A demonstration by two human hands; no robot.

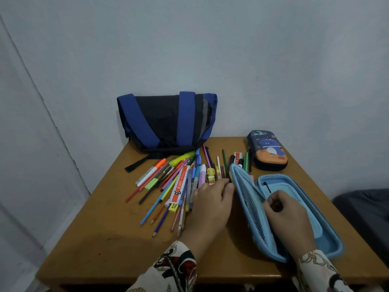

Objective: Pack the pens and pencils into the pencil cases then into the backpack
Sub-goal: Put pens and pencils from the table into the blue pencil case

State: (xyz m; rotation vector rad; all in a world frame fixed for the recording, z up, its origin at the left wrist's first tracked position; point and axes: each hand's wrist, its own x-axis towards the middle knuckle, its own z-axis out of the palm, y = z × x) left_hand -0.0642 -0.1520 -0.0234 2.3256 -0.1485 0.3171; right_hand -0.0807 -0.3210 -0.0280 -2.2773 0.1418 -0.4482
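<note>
— Two pencil cases? Where from the backpack [166, 121]?
— The closed dinosaur case [267, 150] lies right of it; the open blue case [294, 209] nearer, beside the pens and pencils [179, 184] spread before it.
— Hands?
— Left hand [212, 199], fingers together, touches the pile; right hand [286, 209], fingers curled, sits inside the blue case. Whether it holds anything, I cannot tell.

head cam: my only view, worn on the head | I look forward and down across the tabletop [101, 245] toward the wall [210, 49] | near: both hands [212, 199] sit low in frame, forearms cut by the bottom edge | wide-angle, no second view to overlap
</note>
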